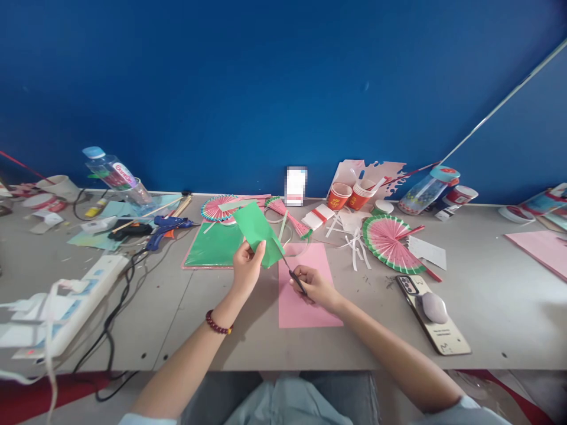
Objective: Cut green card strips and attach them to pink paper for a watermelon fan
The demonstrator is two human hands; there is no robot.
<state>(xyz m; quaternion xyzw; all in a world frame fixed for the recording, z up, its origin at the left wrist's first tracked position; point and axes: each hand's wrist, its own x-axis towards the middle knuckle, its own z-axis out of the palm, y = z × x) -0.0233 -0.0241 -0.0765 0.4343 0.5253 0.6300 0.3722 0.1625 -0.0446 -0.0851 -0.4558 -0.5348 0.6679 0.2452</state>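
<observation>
My left hand (249, 261) grips a sheet of green paper (256, 227) by its lower edge and holds it up, tilted, above the table. In my right hand (313, 284) is a pair of scissors (297, 281) with black handles; the fingers are wrapped round them. The blades meet the right edge of the green paper, and their tips are partly hidden by it. Beneath my right hand lies a sheet of pink paper (305, 316) on the table. A plastic-wrapped pack of green paper (210, 248) lies behind my left hand.
Left stand a power strip (91, 304) with cables, a blue glue gun (166, 230) and a tilted bottle (117, 171). Watermelon-patterned paper fans (385, 239), red paper cups (340, 196) and white strips (355, 248) lie behind. A phone (447, 330) is at right.
</observation>
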